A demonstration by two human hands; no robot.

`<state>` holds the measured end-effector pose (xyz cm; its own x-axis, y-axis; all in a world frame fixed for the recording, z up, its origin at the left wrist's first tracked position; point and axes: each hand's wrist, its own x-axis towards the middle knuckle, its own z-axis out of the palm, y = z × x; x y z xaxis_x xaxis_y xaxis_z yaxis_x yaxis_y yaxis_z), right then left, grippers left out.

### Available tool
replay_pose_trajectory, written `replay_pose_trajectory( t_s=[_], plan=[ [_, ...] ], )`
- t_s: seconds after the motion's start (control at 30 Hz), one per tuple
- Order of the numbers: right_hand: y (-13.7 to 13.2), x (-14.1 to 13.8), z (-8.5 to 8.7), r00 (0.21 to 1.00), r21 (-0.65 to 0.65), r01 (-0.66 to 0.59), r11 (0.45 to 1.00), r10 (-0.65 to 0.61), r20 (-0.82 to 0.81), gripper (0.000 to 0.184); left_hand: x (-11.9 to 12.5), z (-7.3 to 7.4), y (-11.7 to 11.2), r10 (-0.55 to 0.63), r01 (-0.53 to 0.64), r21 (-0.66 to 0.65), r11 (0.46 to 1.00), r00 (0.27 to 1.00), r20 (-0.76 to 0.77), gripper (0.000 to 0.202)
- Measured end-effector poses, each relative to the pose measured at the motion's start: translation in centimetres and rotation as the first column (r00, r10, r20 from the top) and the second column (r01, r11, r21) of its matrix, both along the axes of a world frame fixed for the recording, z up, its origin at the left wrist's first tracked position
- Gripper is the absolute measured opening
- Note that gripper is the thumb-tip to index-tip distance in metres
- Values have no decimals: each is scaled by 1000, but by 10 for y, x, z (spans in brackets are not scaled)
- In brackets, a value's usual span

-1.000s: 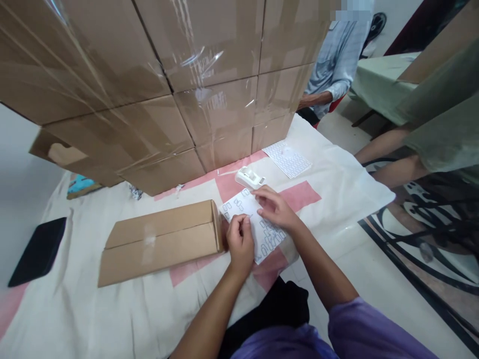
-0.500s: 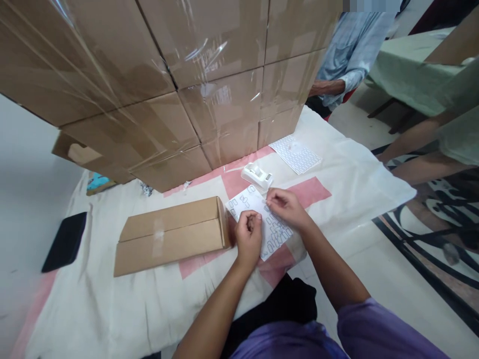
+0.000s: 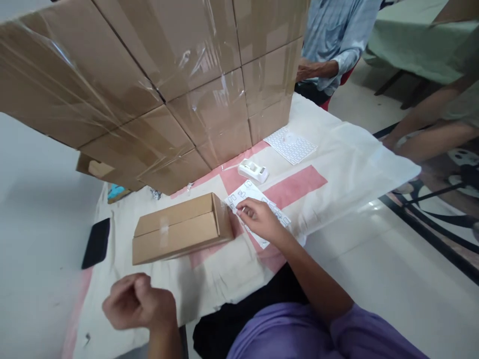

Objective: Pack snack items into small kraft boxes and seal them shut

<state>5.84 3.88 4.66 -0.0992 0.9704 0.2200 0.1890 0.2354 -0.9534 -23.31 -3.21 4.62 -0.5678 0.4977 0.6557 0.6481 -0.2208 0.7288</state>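
Observation:
Over the white sheet printed with small outlined shapes (image 3: 266, 195) is my right hand (image 3: 260, 219), its thumb and fingertips pinched together near the box's end. Whatever sits in that pinch is too small to make out. My left hand (image 3: 140, 301) is raised at the lower left, in front of the box, with the fingers curled closed; their contents, if any, are hidden. A closed brown cardboard box (image 3: 179, 229) with tape across its seam lies between the hands. Just beyond the sheet stands a white tape dispenser (image 3: 253, 170).
Stacked, tape-wrapped cartons (image 3: 209, 104) form a wall at the back. A second printed sheet (image 3: 291, 144) lies by their right end. A black flat object (image 3: 96, 243) rests at the left. Behind the cartons sits another person (image 3: 333, 45) in a light blue shirt.
My left hand has moved away from the sheet, down and left, past the box's front. My right hand has shifted left across the sheet, toward the box's end. The view has shifted slightly.

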Motion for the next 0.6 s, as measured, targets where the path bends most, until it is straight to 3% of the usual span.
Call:
replay_pose_trajectory(
  t_s=[0.03,0.1,0.23,0.33,0.6],
  plan=[
    [3,-7,-3,997,53,5,999,-9,78,7,-9,-4,7,115,-117,25,993,992,60,14],
    [9,-17,-10,988,142,-13,990,-9,152,7,-19,-14,19,203,-214,58,975,967,155,17],
    [13,-25,-22,985,269,16,963,-61,160,10,-24,-39,25,149,-159,15,987,952,267,21],
    [15,-27,-24,982,322,41,946,-98,163,12,-30,-52,24,124,-117,-42,992,963,238,22],
    [19,-30,-16,992,330,-59,942,18,126,13,-36,-54,25,61,-27,-169,985,978,198,21]
  ],
)
